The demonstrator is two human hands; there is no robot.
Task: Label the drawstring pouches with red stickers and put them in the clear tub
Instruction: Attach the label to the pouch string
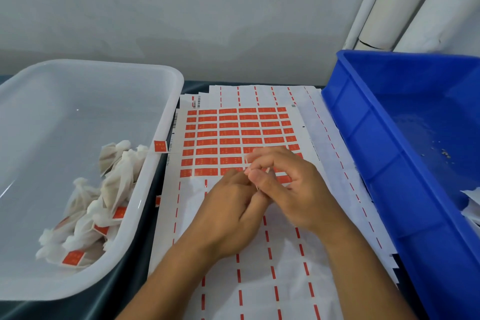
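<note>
Left hand and right hand together over the sticker sheet, fingers curled, pinching something small, possibly a sticker. Labelled pouches piled in the clear tub. Risk: sticker folding onto itself or clinging to fingertips.

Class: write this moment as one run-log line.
stage: peeling sticker | left hand, right hand: together over sticker sheet | clear tub: labelled pouches inside
</note>
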